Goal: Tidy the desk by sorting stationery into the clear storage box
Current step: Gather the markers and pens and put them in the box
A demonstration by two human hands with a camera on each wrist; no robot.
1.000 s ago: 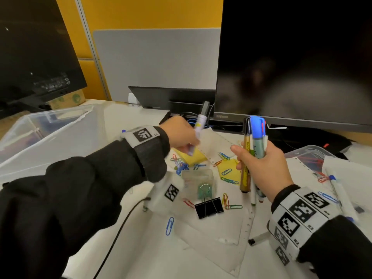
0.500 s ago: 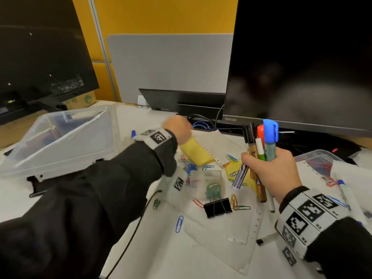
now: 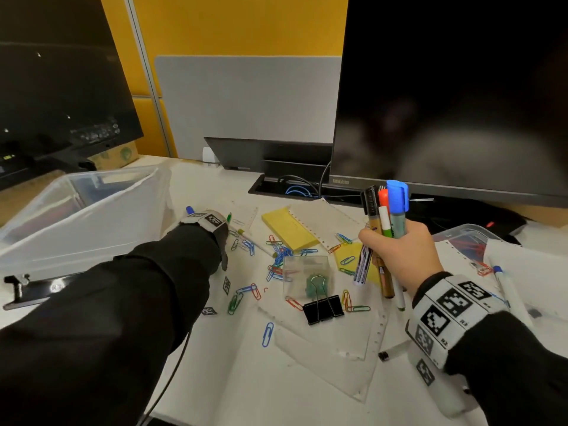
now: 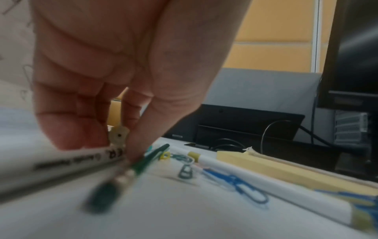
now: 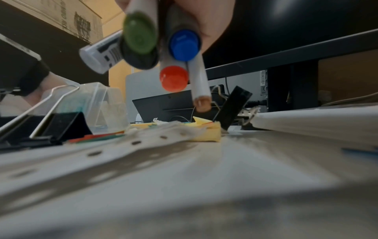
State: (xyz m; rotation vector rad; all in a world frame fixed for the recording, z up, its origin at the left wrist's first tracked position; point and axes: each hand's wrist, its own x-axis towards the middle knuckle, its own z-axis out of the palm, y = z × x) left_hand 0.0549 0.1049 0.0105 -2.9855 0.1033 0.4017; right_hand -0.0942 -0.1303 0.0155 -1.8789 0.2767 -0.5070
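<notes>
My right hand (image 3: 399, 252) grips a bundle of markers (image 3: 388, 216) upright above the desk, with blue, red and black caps on top. From the right wrist view their lower ends (image 5: 175, 45) hang over the papers. The clear storage box (image 3: 92, 216) sits at the left. My left hand (image 4: 120, 143) is down on the desk beside the box. In the head view its fingers are hidden behind the wristband (image 3: 206, 219). In the left wrist view thumb and fingers pinch a white marker (image 4: 67, 161) that lies next to a green pen (image 4: 155, 153).
Several coloured paper clips (image 3: 278, 256), a yellow sticky pad (image 3: 289, 229), a black binder clip (image 3: 322, 309) and a small clear case (image 3: 305, 269) lie on punched sleeves mid-desk. A small lidded tub (image 3: 467, 238) and a marker (image 3: 507, 287) are at the right. A monitor (image 3: 461, 87) stands behind.
My left hand passed its white marker into the right hand's bundle, then swung left and down to the desk beside the box, where it now pinches another marker. The right hand stayed roughly in place.
</notes>
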